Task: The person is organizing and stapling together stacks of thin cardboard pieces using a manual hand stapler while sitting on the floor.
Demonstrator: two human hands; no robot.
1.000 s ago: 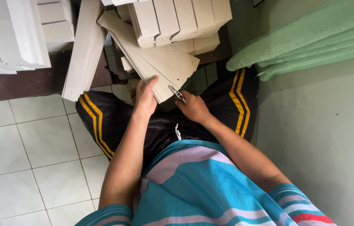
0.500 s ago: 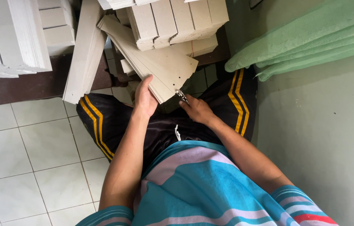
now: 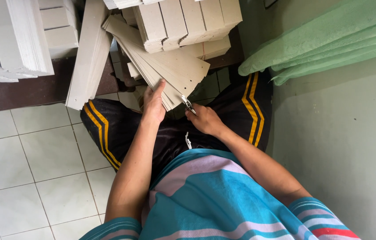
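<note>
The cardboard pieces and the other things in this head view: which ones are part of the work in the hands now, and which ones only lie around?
In the work:
- fanned stack of cardboard strips, held by the left hand
- small metal tool, held by the right hand at the stack's corner

Only lying around:
- white board stacks
- cardboard bundles
- green cloth
- dark low table

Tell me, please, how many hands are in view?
2: the left hand grips the fanned cardboard strips; the right hand holds a small metal tool at their lower edge.

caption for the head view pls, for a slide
Left hand steadies a fanned stack of grey card strips; right hand works a small metal tool.
</note>
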